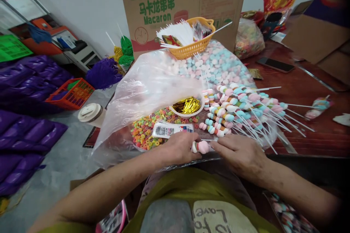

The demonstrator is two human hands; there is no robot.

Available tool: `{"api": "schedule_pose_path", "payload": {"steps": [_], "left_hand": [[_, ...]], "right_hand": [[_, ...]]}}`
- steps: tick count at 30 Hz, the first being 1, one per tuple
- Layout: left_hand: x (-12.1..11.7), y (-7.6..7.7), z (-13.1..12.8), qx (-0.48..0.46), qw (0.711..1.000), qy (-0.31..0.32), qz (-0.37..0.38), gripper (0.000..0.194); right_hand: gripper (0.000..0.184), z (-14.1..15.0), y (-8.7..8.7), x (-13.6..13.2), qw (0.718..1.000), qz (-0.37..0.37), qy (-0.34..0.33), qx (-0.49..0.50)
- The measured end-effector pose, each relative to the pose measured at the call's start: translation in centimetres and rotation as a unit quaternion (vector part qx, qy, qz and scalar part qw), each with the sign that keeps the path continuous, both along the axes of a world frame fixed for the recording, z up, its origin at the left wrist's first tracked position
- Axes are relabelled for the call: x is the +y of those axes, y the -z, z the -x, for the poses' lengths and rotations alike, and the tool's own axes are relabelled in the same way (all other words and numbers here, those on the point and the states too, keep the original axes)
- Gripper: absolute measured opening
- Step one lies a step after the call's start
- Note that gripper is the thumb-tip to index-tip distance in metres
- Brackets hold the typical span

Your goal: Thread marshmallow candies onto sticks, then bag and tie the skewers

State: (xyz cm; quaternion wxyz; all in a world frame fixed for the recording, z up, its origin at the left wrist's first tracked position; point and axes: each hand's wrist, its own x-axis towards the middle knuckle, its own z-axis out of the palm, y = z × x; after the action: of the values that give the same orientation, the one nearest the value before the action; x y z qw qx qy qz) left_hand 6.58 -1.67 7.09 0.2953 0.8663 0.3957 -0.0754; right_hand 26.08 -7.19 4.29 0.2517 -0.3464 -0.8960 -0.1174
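Note:
My left hand (179,149) and my right hand (239,154) meet at the near edge of the table, both closed around a short candy skewer (200,147) with a pink and a white marshmallow piece on it. The left fingers pinch the candy end; the right fingers grip the stick side. Just beyond lies a pile of finished pastel skewers (240,109) with white sticks fanning right. A white bowl of gold twist ties (187,106) and a heap of coloured ring candies (144,127) sit in front of my left hand.
A clear plastic bag of pastel marshmallows (216,65) lies behind, with a yellow basket of white sticks (191,40) and a "Macaron" carton (175,3). A phone (275,64) lies at right. Purple bags (24,131), a red basket (71,94) and a lidded cup (91,113) are at left.

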Motion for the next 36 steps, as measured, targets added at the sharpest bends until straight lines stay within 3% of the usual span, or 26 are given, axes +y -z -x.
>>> {"api": "schedule_pose_path", "payload": {"steps": [2,3,6,9,11,12,14,17,20,23,26,29,33,36], "left_hand": [[-0.2,0.0,-0.1,0.01,0.997,0.015,-0.071,0.036],[0.1,-0.2,0.1,-0.001,0.997,0.027,-0.066,0.049],[2.0,-1.4,1.7,-0.058,0.995,0.056,0.057,0.091],[3.8,-2.3,3.2,-0.004,0.981,0.096,0.171,0.065],[4.0,-2.2,3.4,0.04,0.975,0.111,0.188,0.044],[3.7,-1.9,3.3,0.056,0.98,0.106,0.16,0.039],[2.8,-1.2,3.0,0.09,0.993,0.075,0.029,0.034],[1.4,0.2,2.7,0.119,0.97,0.049,-0.206,0.019],[0.8,1.2,2.8,0.091,0.955,0.062,-0.276,0.015],[0.7,1.6,2.8,0.074,0.971,0.04,-0.226,0.019],[0.8,1.3,2.7,0.05,0.991,0.017,-0.122,0.032],[1.0,0.6,2.7,0.003,0.999,0.031,0.021,0.043],[1.2,0.1,2.7,-0.053,0.978,0.062,0.191,0.037],[1.5,0.1,2.6,-0.052,0.966,0.063,0.245,0.043]], "right_hand": [[0.022,0.1,0.8,0.1,0.999,0.021,0.04,0.006],[0.022,-0.1,1.0,0.2,0.998,0.024,0.05,0.009],[0.021,-1.1,0.8,0.5,0.999,0.007,0.035,0.031],[0.023,-1.9,0.3,0.6,0.998,-0.032,-0.017,0.043],[0.025,-2.0,0.2,0.5,0.998,-0.048,-0.034,0.039],[0.025,-1.9,0.3,0.4,0.998,-0.051,-0.03,0.036],[0.024,-1.7,0.5,0.0,0.999,-0.026,0.002,0.027],[0.021,-1.1,0.8,-0.5,0.993,0.098,0.053,0.037],[0.019,-0.5,1.1,-0.8,0.969,0.222,0.053,0.095],[0.018,-0.3,1.2,-0.6,0.971,0.206,0.053,0.112],[0.02,-0.7,0.7,-0.1,0.997,0.052,0.033,0.038],[0.021,-1.3,-0.7,0.4,0.997,-0.064,-0.007,-0.035],[0.021,-1.4,-2.2,0.6,0.992,-0.096,-0.052,-0.057],[0.018,-0.9,-2.1,0.6,0.991,-0.086,-0.082,-0.056]]}}
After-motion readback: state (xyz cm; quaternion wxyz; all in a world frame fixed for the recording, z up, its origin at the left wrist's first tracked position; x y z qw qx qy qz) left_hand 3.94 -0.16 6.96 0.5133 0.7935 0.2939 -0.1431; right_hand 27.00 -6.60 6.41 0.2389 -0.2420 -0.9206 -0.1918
